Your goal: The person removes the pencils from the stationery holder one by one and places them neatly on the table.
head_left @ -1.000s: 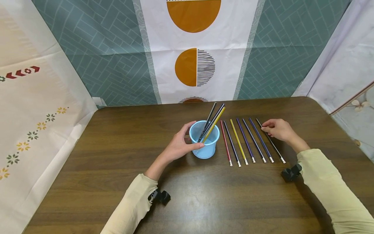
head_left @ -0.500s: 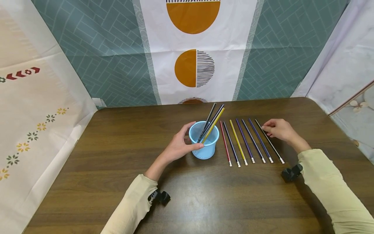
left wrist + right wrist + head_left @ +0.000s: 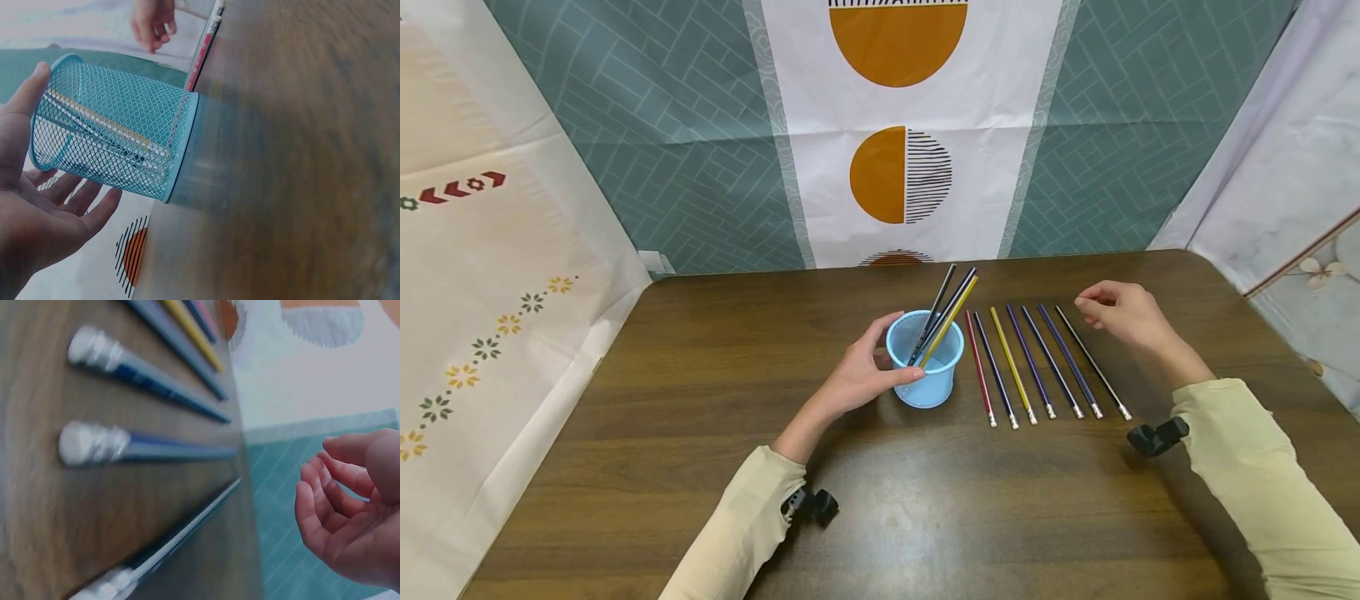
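A light blue mesh pencil cup (image 3: 928, 388) stands upright on the table, with several pencils leaning in it, among them a yellow pencil (image 3: 956, 313). My left hand (image 3: 863, 373) holds the cup around its rim, thumb on the near side; in the left wrist view the fingers reach around the mesh (image 3: 119, 125). To the cup's right several pencils lie in a slanting row, eraser ends towards me, from a red pencil (image 3: 981, 368) to a black pencil (image 3: 1093, 362). My right hand (image 3: 1122, 313) hovers right of the black pencil's far end, fingers loosely curled around nothing.
The brown wooden table (image 3: 700, 467) ends at a patterned cloth backdrop (image 3: 715, 150). Pale cloths hang at the left and right sides. A black camera mount (image 3: 811, 506) sits on the left wrist and another camera mount (image 3: 1157, 436) on the right.
My right hand has lifted off the black pencil and shifted slightly up and to the right. The pencil stays in the row. My left hand and the cup have not moved.
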Demonstrator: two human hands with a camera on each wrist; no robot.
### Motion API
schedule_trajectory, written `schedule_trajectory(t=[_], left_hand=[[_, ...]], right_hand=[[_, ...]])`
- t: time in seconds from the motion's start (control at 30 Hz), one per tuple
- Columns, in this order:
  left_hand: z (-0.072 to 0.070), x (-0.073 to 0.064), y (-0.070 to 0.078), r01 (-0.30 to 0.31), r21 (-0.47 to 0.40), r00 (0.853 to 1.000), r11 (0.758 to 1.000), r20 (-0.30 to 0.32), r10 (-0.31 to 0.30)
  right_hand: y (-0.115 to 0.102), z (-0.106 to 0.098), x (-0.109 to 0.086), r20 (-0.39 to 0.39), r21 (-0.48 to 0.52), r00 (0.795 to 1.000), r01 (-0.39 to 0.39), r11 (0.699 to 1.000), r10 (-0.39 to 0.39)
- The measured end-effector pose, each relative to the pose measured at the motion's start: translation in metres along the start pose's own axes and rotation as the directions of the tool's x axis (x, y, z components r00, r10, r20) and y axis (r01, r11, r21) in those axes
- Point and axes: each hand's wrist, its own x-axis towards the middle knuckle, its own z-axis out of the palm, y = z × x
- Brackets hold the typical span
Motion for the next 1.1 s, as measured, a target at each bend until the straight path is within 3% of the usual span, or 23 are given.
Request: schedule_trajectory(t=[0.23,0.4,0.6,1.1], left_hand=[[0.001,0.0,0.0,-0.007,-0.003,1.0,1.0,-0.003,0.007],[0.001,0.001,0.0,-0.005,0.001,1.0,1.0,-0.006,0.005],[0.001,0.0,0.001,-0.014,-0.002,1.0,1.0,0.002,0.014],[0.0,0.001,0.002,0.016,-0.005,1.0,1.0,0.014,-0.016]], right_hand=[[-0.033,0.004,-0.004,-0.016,0.036,0.998,0.065,0.997,-0.064],[-0.056,0.011,-0.006,0.016,0.164,0.994,0.105,0.981,-0.109],[-0.082,0.022,-0.009,0.09,0.312,0.987,0.101,0.945,-0.135],[-0.116,0.048,-0.003,0.119,0.36,0.977,0.123,0.925,-0.176]])
